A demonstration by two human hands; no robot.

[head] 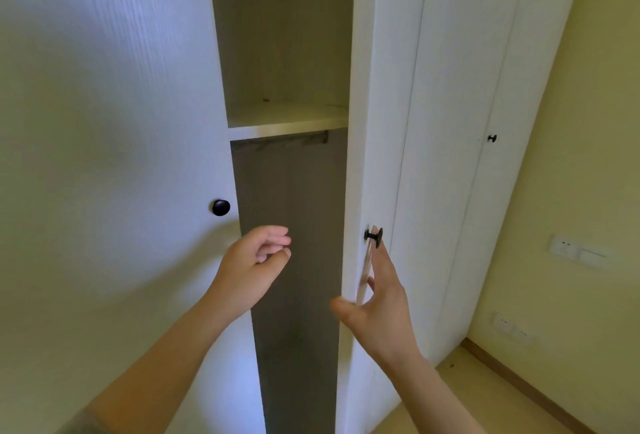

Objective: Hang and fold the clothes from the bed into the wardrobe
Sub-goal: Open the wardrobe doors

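A white wardrobe fills the view, with its two middle doors partly open. My right hand (381,291) lies with straight fingers along the edge of the right door (377,122), fingertips just under its black knob (374,236), thumb spread. My left hand (254,262) hovers in the gap with loosely curled fingers, holding nothing, below and to the right of the left door's black knob (221,207). Inside, a white shelf (287,120) sits above a dark grey compartment (294,243) with a rail bracket under the shelf. No clothes or bed are in view.
A further shut wardrobe door with a small black knob (492,138) stands on the right. Beyond it a yellow wall carries a switch plate (575,251) and a socket (504,324). A strip of light floor (491,395) runs along the skirting.
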